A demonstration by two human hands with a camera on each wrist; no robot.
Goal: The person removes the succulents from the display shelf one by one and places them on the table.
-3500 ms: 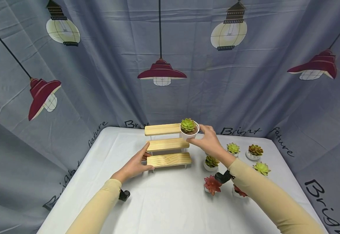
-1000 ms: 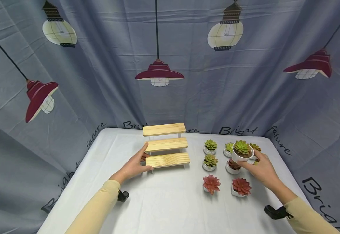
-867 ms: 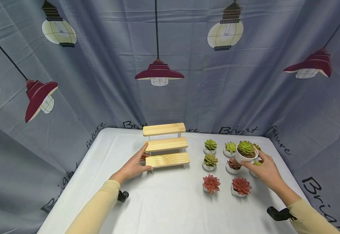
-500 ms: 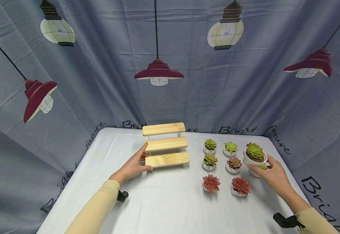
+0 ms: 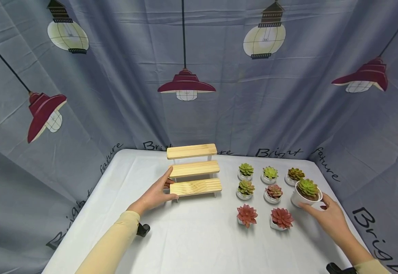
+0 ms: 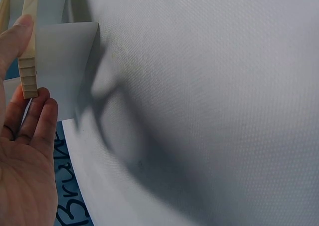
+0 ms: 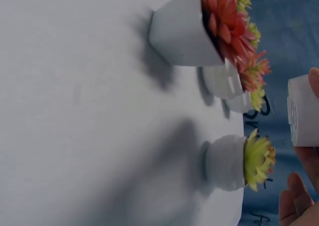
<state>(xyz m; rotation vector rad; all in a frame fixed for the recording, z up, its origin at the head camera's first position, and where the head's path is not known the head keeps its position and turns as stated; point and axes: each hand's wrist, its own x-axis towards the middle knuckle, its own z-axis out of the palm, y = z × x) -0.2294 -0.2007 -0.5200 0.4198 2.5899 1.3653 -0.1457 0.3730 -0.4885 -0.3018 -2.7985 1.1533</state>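
Note:
A three-tier plant stand with pale wooden shelves stands at the table's centre back, nothing on its shelves. My left hand grips the left end of its lowest shelf; in the left wrist view the thumb lies on one face of the board and fingers touch near its end. In my right hand is a potted green succulent, pinched by its white pot. The right wrist view shows this pot held off the table, above a smaller yellow-green succulent that the head view hides.
Several small potted succulents stand in rows to the right of the stand, among them a red one, another red one and a brown-green one. A white cloth covers the table; a grey-blue curtain hangs behind.
My right hand has carried the potted green succulent from the stand's top right over to the right-hand rows, lately rightward and nearer to me. The left hand has stayed on the stand.

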